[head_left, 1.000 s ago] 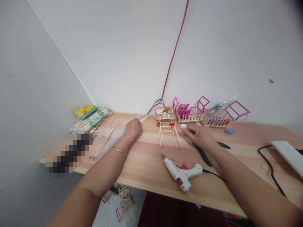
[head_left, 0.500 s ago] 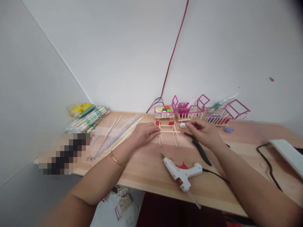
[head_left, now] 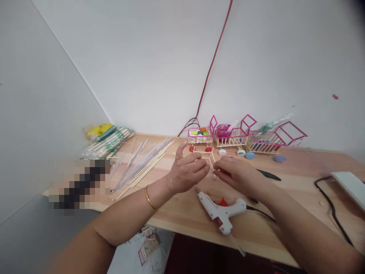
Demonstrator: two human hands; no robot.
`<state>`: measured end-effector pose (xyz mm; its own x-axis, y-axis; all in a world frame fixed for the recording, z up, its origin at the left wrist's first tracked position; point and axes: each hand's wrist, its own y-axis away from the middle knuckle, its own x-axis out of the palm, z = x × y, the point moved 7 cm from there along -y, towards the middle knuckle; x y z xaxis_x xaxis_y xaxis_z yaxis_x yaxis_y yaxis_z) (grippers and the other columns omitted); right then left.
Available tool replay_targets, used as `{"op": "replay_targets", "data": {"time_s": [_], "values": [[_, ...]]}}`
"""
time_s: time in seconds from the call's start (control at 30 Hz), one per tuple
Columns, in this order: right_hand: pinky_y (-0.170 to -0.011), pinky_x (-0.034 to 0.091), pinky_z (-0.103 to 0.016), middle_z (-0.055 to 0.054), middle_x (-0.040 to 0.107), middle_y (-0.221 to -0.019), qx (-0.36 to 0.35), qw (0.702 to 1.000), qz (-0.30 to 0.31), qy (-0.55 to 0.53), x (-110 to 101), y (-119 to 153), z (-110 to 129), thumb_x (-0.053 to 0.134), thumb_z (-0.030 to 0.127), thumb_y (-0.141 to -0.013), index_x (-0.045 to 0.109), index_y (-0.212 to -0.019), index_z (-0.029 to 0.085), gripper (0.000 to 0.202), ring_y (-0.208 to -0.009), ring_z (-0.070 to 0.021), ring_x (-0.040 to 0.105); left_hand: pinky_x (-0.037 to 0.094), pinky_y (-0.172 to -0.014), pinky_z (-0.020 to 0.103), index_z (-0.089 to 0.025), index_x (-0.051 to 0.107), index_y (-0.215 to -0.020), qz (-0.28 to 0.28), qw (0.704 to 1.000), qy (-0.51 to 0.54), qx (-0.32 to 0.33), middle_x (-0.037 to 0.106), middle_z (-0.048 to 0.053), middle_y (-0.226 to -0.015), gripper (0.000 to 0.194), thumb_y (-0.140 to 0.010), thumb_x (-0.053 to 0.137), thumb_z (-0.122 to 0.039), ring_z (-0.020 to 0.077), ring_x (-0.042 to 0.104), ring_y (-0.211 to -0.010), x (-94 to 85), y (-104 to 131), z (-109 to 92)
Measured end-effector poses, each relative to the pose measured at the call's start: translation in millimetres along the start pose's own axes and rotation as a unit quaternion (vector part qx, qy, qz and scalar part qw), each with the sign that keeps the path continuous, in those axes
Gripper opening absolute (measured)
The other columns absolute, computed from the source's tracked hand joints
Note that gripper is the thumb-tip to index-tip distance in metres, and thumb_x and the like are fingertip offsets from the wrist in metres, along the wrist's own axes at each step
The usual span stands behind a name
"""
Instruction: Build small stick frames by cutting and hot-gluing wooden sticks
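A small frame of thin wooden sticks stands mid-table, partly hidden behind my hands. My left hand is at its left side, fingers curled with the index finger raised, pinching a thin stick near the frame. My right hand is at the frame's right leg, its fingers pressed together; what they hold, if anything, is hidden. Just in front of both hands lies a white glue gun with a red trigger, its nozzle toward the frame. Black-handled pliers lie partly behind my right hand.
Pink-rimmed stick carts line the wall, with round caps as wheels or beside them. Loose sticks and a bundled pack lie on the left. At the right are a white box and black cable.
My left hand has moved right and closer, its index finger now raised. My right hand has left the white cap and come down left to the frame. The pliers have shifted and turned.
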<state>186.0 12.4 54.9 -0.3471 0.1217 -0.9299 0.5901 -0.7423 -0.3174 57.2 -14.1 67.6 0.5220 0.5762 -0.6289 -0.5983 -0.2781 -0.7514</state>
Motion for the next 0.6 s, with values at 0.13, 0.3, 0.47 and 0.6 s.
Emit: {"op": "replay_targets", "data": {"time_s": [0.13,0.3,0.47,0.6], "values": [[-0.055,0.036,-0.026,-0.001,0.058,-0.063,0.081,0.994,-0.051,-0.050,-18,3,-26,0.045,0.031,-0.085,0.054,-0.068,0.021,0.021,-0.059,-0.0144,0.051,0.002,-0.107,0.057,-0.036,0.057,-0.099,-0.066,0.994,0.001,-0.092,0.062,-0.002,-0.108,0.021,-0.083,0.054,-0.023,0.0188,0.047,-0.112,-11.4,0,10],[-0.057,0.040,-0.026,-0.001,0.065,-0.067,0.179,0.967,-0.102,-0.146,-11,5,-71,0.046,0.038,-0.084,0.057,-0.069,0.020,0.026,-0.061,-0.0155,0.058,0.012,-0.107,0.052,-0.030,0.061,-0.095,-0.048,0.986,0.014,-0.157,0.060,0.001,-0.113,0.015,-0.082,0.055,-0.026,0.0203,0.043,-0.114,-5.8,1,31],[-0.062,0.043,-0.028,-0.004,0.068,-0.075,0.179,0.969,-0.129,-0.112,17,-1,-86,0.050,0.030,-0.081,0.063,-0.081,0.020,0.016,-0.069,-0.0184,0.061,0.016,-0.106,0.048,-0.025,0.061,-0.096,0.000,0.979,0.048,-0.199,0.061,0.004,-0.107,0.017,-0.085,0.049,-0.026,0.0189,0.047,-0.106,16.0,9,50],[-0.064,0.044,-0.030,-0.005,0.068,-0.077,0.180,0.968,-0.143,-0.096,27,-8,-88,0.046,0.027,-0.082,0.063,-0.088,0.020,0.019,-0.072,-0.0197,0.061,0.020,-0.103,0.047,-0.024,0.062,-0.097,0.016,0.975,0.067,-0.212,0.062,0.004,-0.103,0.018,-0.084,0.050,-0.025,0.0190,0.049,-0.103,26.8,14,57]]}}
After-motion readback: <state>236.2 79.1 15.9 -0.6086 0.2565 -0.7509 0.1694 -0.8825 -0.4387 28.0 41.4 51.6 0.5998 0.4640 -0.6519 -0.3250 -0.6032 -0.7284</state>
